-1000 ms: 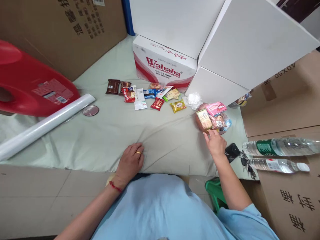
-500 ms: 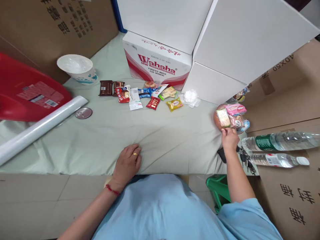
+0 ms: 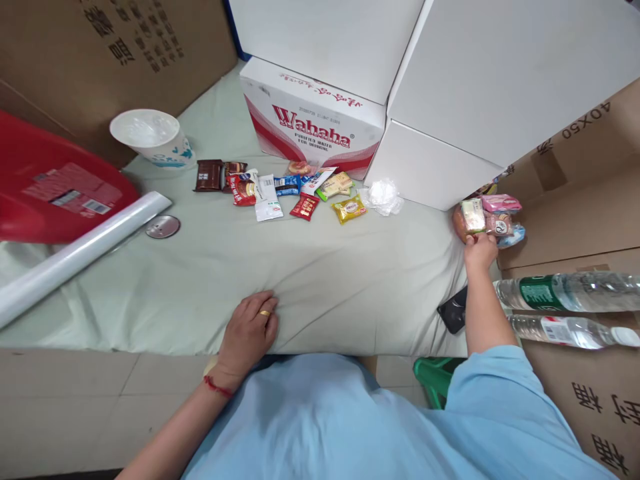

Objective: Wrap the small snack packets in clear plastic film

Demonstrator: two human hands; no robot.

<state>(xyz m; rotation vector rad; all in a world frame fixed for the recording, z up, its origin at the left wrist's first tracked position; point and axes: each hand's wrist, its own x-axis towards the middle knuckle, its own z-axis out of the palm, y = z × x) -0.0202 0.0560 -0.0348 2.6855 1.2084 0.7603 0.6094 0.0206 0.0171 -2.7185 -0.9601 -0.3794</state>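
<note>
Head camera: right hand [image 3: 481, 251] at the snack bowl [image 3: 459, 227], table's right end

The bowl is at the right end of the cloth [image 3: 325, 280], near the foot of the white boxes [image 3: 440, 170] and beside a cardboard box [image 3: 560, 233]. Thumb and fingers of the right hand are bunched together, pinching its near edge; whether the bowl touches the cloth I cannot tell. Inside are a pale packet [image 3: 473, 215], a pink packet [image 3: 500, 203] and a brown packet [image 3: 499, 225].

The left hand [image 3: 249, 330] rests palm down at the near edge, holding nothing, its fingers loosely together and slightly bent.

A black phone [image 3: 453, 312] lies just left of the right forearm, and two water bottles [image 3: 573, 291] lie right of it. Farther off, loose snack packets [image 3: 305, 207] and a crumpled clear bag [image 3: 383, 197] lie in front of the Wahaha box [image 3: 315, 130]. At far left stands a paper cup [image 3: 173, 150].
</note>
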